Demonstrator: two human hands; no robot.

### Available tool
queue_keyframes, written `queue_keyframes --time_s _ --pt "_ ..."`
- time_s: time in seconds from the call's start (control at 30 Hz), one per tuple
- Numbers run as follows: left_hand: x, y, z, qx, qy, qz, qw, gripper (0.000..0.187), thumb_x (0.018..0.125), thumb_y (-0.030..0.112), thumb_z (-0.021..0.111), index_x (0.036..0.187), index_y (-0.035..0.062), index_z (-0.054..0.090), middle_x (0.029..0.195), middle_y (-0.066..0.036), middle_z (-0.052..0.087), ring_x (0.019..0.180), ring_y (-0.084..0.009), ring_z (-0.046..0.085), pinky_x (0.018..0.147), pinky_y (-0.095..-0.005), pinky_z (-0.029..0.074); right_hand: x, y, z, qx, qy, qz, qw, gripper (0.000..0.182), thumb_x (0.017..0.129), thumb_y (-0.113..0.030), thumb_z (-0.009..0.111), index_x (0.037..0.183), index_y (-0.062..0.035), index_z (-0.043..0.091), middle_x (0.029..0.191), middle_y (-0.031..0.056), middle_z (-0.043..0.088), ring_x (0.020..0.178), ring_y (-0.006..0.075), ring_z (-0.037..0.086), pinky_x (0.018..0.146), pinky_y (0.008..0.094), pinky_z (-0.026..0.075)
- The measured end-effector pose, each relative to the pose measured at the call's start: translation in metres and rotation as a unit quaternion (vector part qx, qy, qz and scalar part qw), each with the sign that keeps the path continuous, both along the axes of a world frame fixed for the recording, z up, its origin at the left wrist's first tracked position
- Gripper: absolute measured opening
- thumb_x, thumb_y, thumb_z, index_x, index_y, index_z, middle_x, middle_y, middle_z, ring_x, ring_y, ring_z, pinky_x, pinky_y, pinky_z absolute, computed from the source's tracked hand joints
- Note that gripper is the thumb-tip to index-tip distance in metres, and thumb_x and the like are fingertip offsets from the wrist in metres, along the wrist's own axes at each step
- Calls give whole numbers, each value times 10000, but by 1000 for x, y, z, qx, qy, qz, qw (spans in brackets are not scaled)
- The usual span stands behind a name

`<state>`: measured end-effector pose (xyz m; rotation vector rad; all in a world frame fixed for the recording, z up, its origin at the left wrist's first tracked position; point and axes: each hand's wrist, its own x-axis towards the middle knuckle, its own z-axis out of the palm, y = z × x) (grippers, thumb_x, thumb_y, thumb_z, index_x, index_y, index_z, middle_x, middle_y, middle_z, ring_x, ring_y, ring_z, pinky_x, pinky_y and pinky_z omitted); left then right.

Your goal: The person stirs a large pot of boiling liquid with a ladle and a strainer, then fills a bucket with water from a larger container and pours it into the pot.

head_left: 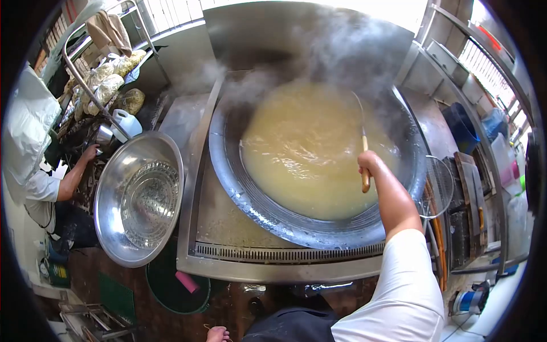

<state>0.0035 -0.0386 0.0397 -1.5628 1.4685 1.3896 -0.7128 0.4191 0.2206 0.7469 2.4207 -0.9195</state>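
My right hand (370, 162) is closed around the wooden grip of a long utensil (365, 180), with my arm stretched over the right side of a huge wok (285, 231). From the grip a thin, curved metal shaft runs up into the cloudy yellowish liquid (307, 148). The utensil's head is hidden by liquid and steam, so its kind does not show. Ripples swirl across the middle of the liquid. Only a small part of my left hand (217, 334) shows at the bottom edge; most of it is cut off, and whether it holds anything is not visible.
A large steel basin (108, 211) with a perforated bottom stands left of the stove (228, 219). Beneath it is a dark green tub (165, 290). A wire strainer (437, 188) sits at the wok's right. Another person's hand (90, 153) is at far left. Shelving lines the right.
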Motion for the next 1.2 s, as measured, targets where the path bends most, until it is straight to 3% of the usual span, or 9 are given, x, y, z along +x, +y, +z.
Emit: queue_keyframes --time_s 0.03,0.1,0.2,0.43,0.5,0.6,0.67,0.93,1.2 --pt "4 3 0 -2 -3 1 1000 263 949 278 522 1125 111 625 866 -37 664 634 -139 592 496 -283 460 -6 -13 -2 -2 -1 6 1000 190 848 -43 461 970 39 581 707 145 630 538 251 633 449 402 497" --pt "13 7 1 2 -7 10 1000 272 955 277 510 1141 115 625 871 -33 664 628 -129 584 486 -273 440 -14 -41 -3 -35 5 52 998 119 811 -47 491 742 0 575 612 127 591 513 252 606 471 421 502" --pt "20 12 0 11 -9 29 999 270 956 275 510 1145 117 622 863 -24 659 620 -127 576 490 -278 440 -7 -80 -9 -152 16 43 987 112 800 -52 515 718 4 569 589 122 576 521 259 602 499 426 511" --pt "7 -5 3 -3 -19 -25 999 278 954 258 510 1182 128 602 831 11 643 609 -121 556 490 -282 438 45 -119 -8 -372 -50 37 926 100 866 -100 573 869 -29 503 662 47 547 526 144 558 479 314 503" --pt "2 -14 0 -9 -15 -62 998 346 960 357 515 1138 93 651 1018 -146 657 846 -226 647 702 -369 521 72 -121 -6 -407 -68 47 910 106 862 -104 579 865 -40 495 665 43 545 522 140 552 479 319 504" --pt "-11 -25 7 -12 -5 -48 999 220 903 228 565 1067 102 640 847 -46 664 655 -151 613 509 -302 483 120 -115 -3 -467 -93 60 877 122 874 -139 589 871 -56 499 642 32 526 511 124 538 464 308 494" --pt "-19 -31 10 -9 3 -58 998 213 907 230 561 1053 100 646 844 -43 662 649 -147 606 502 -290 475 154 -109 1 -487 -129 54 862 219 875 -129 587 1066 -67 500 661 5 514 500 83 501 450 253 465" --pt "-6 -61 -17 13 26 -107 994 229 909 243 556 1070 104 639 879 -41 662 688 -158 613 566 -329 494 319 -75 46 -582 -177 36 793 418 897 -160 578 1293 -88 465 715 -23 488 514 55 464 468 227 434" --pt "45 -98 -44 21 -33 -136 990 231 920 270 558 1068 107 627 889 -42 666 669 -167 615 574 -362 495 482 -86 98 -451 -79 49 888 388 891 -205 633 1236 -79 508 688 0 525 510 99 509 470 254 457"
